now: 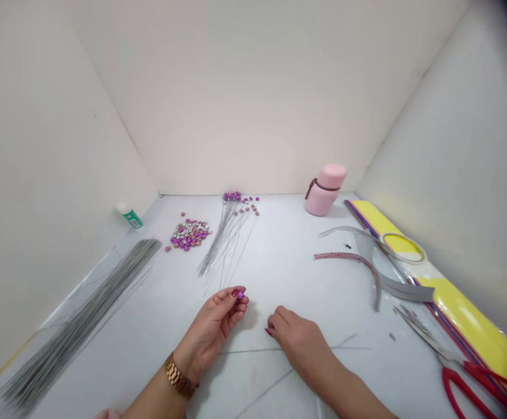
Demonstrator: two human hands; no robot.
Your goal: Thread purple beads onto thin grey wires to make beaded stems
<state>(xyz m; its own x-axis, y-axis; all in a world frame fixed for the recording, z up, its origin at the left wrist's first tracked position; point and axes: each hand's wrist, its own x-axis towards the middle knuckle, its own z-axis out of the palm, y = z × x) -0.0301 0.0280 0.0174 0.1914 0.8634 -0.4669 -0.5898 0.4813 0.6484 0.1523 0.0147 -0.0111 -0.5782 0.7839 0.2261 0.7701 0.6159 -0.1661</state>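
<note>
A small purple folded star [241, 295] is pinched between the thumb and fingers of my left hand [224, 314], above the middle of the table. My right hand [294, 334] is a little to the right, its fingers curled together close to the tabletop. Whatever its fingertips hold, if anything, is hidden. A thin grey wire [251, 351] runs across the table and passes beneath my right hand. Another wire [264, 393] lies slantwise, crossing below the same hand.
Loose stars [190, 234] lie heaped at the back left, beside wires topped with stars [224, 233]. A bundle of bare wires [87, 317] lies left, near a green-and-white tube [131, 218]. Rightward are a pink bottle [323, 192], ribbon strips [349, 256], tape roll [419, 254], yellow sheets [467, 320] and red-handled scissors [451, 364].
</note>
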